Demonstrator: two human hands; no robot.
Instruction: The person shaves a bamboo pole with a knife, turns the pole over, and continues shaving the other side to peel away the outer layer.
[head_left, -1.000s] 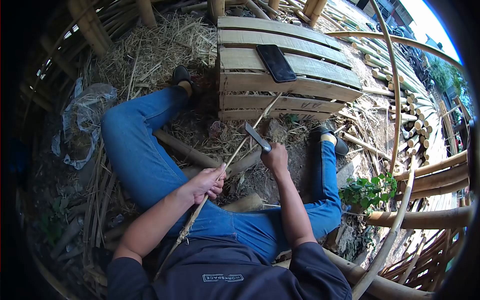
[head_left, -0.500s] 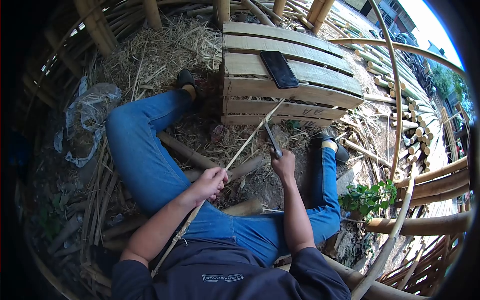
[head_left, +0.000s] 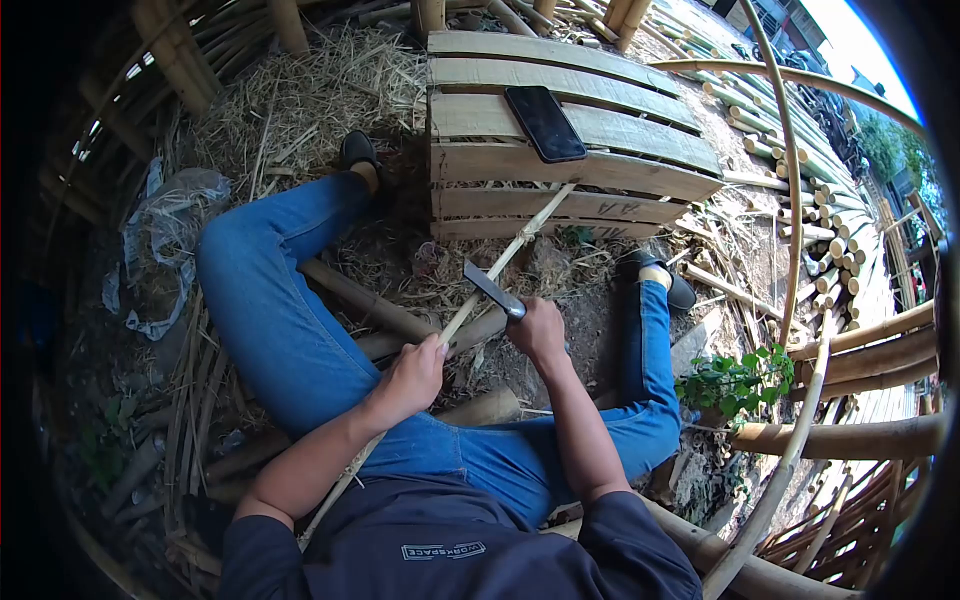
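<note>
A long, thin bamboo strip (head_left: 530, 232) runs diagonally from beside my waist up to the front of the wooden crate. My left hand (head_left: 412, 380) is wrapped round the strip's middle, above my thigh. In my right hand (head_left: 538, 328) is the handle of a knife (head_left: 492, 288) with a flat, straight blade. The blade lies across the strip a short way beyond my left hand, overlapping it in this view. Knots stand out along the strip toward its far end.
A phone (head_left: 545, 123) rests on the slatted wooden crate (head_left: 480, 72) in front of me. Bamboo poles (head_left: 830, 250) are stacked at right, past a leafy plant (head_left: 740, 384). Shavings (head_left: 320, 95) and crumpled plastic (head_left: 170, 240) lie at left.
The knife has come left and toward me, from beside the strip to across it. My left hand has shifted slightly, and the strip's far end sits a little higher against the crate.
</note>
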